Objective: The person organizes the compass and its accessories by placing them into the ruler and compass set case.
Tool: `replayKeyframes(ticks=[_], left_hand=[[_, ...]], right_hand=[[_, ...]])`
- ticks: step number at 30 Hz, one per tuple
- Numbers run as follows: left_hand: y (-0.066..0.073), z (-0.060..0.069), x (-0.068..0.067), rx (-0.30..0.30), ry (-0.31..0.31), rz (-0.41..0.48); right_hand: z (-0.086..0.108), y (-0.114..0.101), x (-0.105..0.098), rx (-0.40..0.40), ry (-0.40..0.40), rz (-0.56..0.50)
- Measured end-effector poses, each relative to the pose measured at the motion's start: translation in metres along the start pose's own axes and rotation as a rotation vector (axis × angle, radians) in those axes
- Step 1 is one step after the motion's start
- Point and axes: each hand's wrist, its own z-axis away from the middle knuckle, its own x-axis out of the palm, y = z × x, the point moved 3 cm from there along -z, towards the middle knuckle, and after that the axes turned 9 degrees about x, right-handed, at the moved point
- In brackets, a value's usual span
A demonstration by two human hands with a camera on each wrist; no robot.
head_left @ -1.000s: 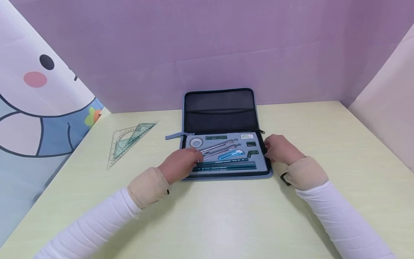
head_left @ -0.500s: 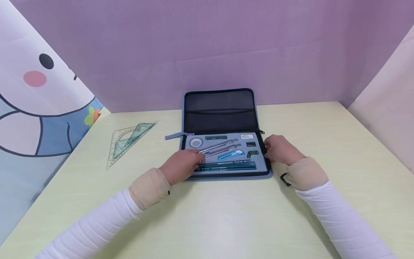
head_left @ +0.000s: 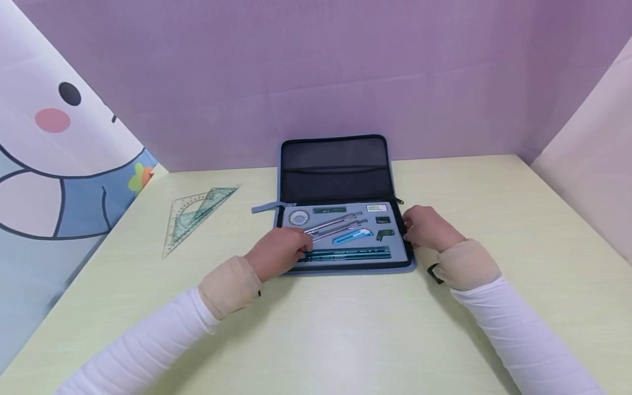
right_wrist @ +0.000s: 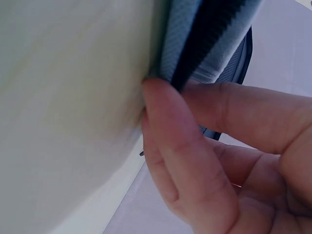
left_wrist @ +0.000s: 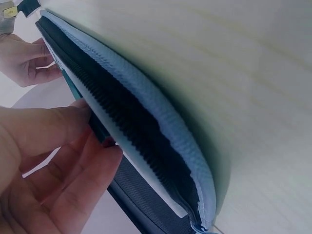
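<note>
An unfolded zip case (head_left: 338, 184) has a grey tray of stationery. My left hand (head_left: 277, 253) is over its left front part, at the left ends of the green pencils (head_left: 351, 254). In the left wrist view, thumb and fingers of the left hand (left_wrist: 53, 168) pinch the end of a dark green pencil (left_wrist: 99, 130) beside the zip edge (left_wrist: 146, 92). My right hand (head_left: 430, 227) is at the case's right side; the right wrist view shows the right hand (right_wrist: 214, 151) pinching the blue rim (right_wrist: 178, 41). Silver compasses (head_left: 333, 224) and a blue cutter (head_left: 353, 236) lie behind the pencils.
Clear green set squares and a protractor (head_left: 197, 211) overlap on the table (head_left: 326, 334), left of the case. A purple backdrop (head_left: 336, 77) stands behind it. A round disc (head_left: 298, 218), a white eraser (head_left: 377, 208) and small dark pieces sit in the tray.
The rearmost pencil has come forward to lie close along the others. My left hand has shifted slightly to the right, and the right hand has stayed at the case's side.
</note>
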Motion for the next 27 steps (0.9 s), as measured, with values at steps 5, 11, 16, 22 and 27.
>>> replayKeyframes(ticks=[5, 11, 16, 22, 27], left_hand=[[0.0014, -0.0008, 0.0007, 0.010, 0.013, -0.012], [0.0037, -0.0027, 0.0014, 0.008, 0.014, -0.022], [0.0057, -0.0044, 0.0027, 0.009, 0.016, -0.027], [0.0052, -0.0053, 0.0035, -0.002, 0.010, -0.036], [0.0047, -0.0052, 0.0030, 0.018, 0.012, -0.048]], right_hand=[[0.0003, 0.0007, -0.0006, 0.002, 0.002, -0.002], [0.0003, 0.0020, -0.0002, 0.013, -0.002, 0.015], [0.0001, 0.0026, 0.0007, 0.017, -0.005, 0.017], [-0.0006, 0.0020, 0.0003, 0.016, -0.008, 0.004], [-0.0010, 0.0015, 0.0003, 0.020, -0.008, 0.006]])
